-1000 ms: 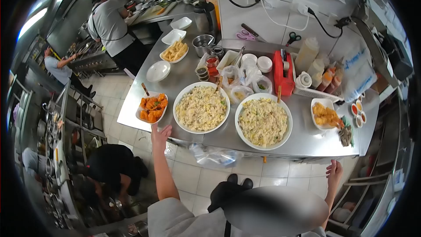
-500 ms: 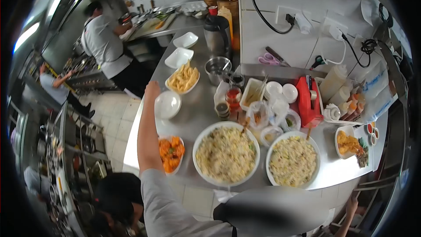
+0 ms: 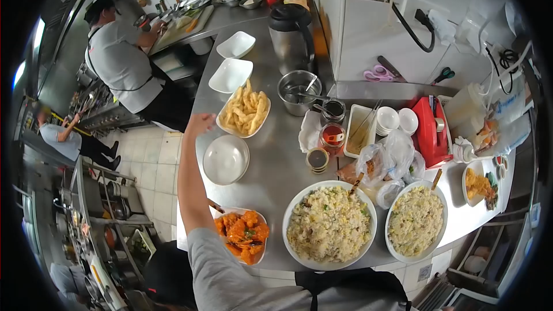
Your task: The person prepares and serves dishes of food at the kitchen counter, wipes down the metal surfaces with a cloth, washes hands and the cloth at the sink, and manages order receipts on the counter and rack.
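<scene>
My left hand [image 3: 201, 125] is just left of the bowl of fries [image 3: 245, 112], fingers apart and holding nothing. Below it on the steel table [image 3: 276, 155] sit stacked white bowls [image 3: 226, 159]. Orange glazed food [image 3: 243, 236] in a white dish lies beside my left forearm. Two large bowls of fried rice, one nearer the middle [image 3: 329, 224] and one to its right [image 3: 417, 222], stand along the near edge. My right hand is out of view.
A steel pitcher [image 3: 291, 37], a metal pot [image 3: 298, 89], sauce jars [image 3: 333, 137] and a red dispenser [image 3: 431, 132] stand at the back. Fried food [image 3: 478, 185] is at the right. A co-worker [image 3: 124, 60] stands at the left counter.
My left hand has moved forward from beside the orange food to near the fries, and its fingers have opened. My right hand has left the view. The camera has turned left.
</scene>
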{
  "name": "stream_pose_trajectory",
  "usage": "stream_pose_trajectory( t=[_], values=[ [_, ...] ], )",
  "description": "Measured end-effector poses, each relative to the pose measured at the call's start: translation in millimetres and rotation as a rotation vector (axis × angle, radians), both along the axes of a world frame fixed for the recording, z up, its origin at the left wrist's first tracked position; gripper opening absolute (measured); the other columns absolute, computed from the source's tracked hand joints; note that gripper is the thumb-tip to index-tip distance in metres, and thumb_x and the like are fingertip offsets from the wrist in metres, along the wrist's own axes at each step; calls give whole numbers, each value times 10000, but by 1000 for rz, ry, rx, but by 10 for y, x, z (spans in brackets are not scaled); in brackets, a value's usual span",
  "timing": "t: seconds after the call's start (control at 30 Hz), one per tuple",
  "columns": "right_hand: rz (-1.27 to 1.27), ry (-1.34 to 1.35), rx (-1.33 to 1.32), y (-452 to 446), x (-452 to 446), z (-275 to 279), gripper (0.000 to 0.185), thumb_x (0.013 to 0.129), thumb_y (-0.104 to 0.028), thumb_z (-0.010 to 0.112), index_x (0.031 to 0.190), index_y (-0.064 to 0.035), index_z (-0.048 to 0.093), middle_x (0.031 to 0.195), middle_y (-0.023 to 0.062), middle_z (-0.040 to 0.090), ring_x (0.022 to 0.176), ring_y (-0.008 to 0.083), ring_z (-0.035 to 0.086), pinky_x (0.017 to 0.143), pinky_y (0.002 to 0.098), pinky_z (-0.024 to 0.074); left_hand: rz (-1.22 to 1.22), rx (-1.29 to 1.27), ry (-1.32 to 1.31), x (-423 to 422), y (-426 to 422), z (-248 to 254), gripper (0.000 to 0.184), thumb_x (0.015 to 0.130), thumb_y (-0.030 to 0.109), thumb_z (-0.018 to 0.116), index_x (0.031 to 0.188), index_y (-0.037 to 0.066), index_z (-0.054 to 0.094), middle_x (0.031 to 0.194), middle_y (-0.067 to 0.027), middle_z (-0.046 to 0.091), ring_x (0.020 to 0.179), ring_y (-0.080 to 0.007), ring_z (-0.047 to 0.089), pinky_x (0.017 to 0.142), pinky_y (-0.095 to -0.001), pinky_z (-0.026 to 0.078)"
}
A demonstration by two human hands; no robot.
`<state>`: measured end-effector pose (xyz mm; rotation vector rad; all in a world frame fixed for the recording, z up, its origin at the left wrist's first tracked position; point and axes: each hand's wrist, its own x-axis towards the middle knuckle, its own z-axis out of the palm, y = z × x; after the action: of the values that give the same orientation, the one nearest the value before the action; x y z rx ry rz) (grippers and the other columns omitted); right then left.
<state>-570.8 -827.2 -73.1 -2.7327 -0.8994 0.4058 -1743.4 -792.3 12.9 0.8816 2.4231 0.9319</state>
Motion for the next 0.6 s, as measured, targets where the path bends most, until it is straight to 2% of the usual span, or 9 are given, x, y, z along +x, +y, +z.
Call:
stream_pose_trajectory(
  t=[0.07, 0.13, 0.17, 0.23, 0.27, 0.3, 0.43, 0.5, 0.6],
  values=[
    [-2, 56, 51, -64, 126, -153, 288, 789, -190, 440, 982, 12, 509, 888, 165, 535, 802, 282, 513, 719, 395, 412, -53, -45, -323, 125, 15, 1, 321, 848, 312, 498, 960, 25, 588, 702, -62, 589, 623, -115, 571, 552, -258, 469],
    [57, 173, 172, -84, 484, -454, 297, 794, -194, 435, 1002, 6, 506, 902, 154, 541, 803, 281, 511, 725, 391, 413, -204, -38, -376, 13, 90, -155, 362, 864, 319, 462, 1007, -3, 546, 820, -82, 587, 667, -148, 575, 622, -285, 492],
    [-199, 214, 297, 36, -100, -224, 277, 813, -174, 411, 1019, -13, 502, 873, 112, 536, 781, 232, 495, 705, 377, 413, -168, 1, -510, 125, 112, -80, 380, 866, 322, 464, 1045, -8, 525, 876, -90, 591, 698, -167, 584, 640, -298, 496],
    [11, 439, 326, -6, 31, -305, 241, 785, -112, 433, 979, 4, 514, 868, 153, 556, 780, 271, 530, 680, 391, 434, -337, -48, -367, 165, 148, -14, 406, 873, 318, 462, 1108, -11, 489, 956, -114, 588, 791, -208, 596, 665, -315, 496],
    [121, -24, -45, -19, 76, -321, 234, 752, -115, 472, 920, 39, 523, 880, 224, 563, 812, 361, 550, 690, 431, 446, -266, 79, -596, 42, 134, -172, 397, 869, 305, 472, 1099, -18, 493, 973, -117, 585, 818, -214, 594, 672, -317, 499],
    [233, -241, -147, 18, -222, -75, 226, 732, -116, 483, 859, 67, 522, 898, 274, 542, 862, 420, 523, 724, 458, 441, -314, 64, -492, 107, 135, -102, 385, 867, 295, 480, 1086, -21, 497, 981, -117, 581, 839, -212, 590, 688, -323, 500],
    [74, -231, -185, 162, -565, 293, 256, 725, -206, 534, 919, -39, 559, 958, 197, 566, 940, 366, 527, 794, 436, 432, -294, 265, -551, -17, 48, -210, 278, 845, 174, 482, 1017, -44, 497, 974, -138, 565, 847, -234, 586, 700, -348, 507],
    [-3, -181, -210, 404, -1089, 775, 264, 733, -228, 531, 949, -83, 573, 1008, 175, 568, 964, 336, 538, 813, 417, 433, -303, 258, -472, 16, -27, -39, 249, 838, 142, 461, 1002, -42, 494, 987, -154, 560, 860, -241, 585, 702, -346, 507],
    [31, -191, -52, 735, -1159, 798, 245, 740, -228, 531, 942, -106, 594, 994, 174, 577, 960, 334, 543, 812, 428, 434, -236, 326, -466, 246, -86, 300, 265, 827, 124, 446, 1031, -40, 481, 976, -153, 570, 853, -254, 590, 697, -347, 509]
  ],
)
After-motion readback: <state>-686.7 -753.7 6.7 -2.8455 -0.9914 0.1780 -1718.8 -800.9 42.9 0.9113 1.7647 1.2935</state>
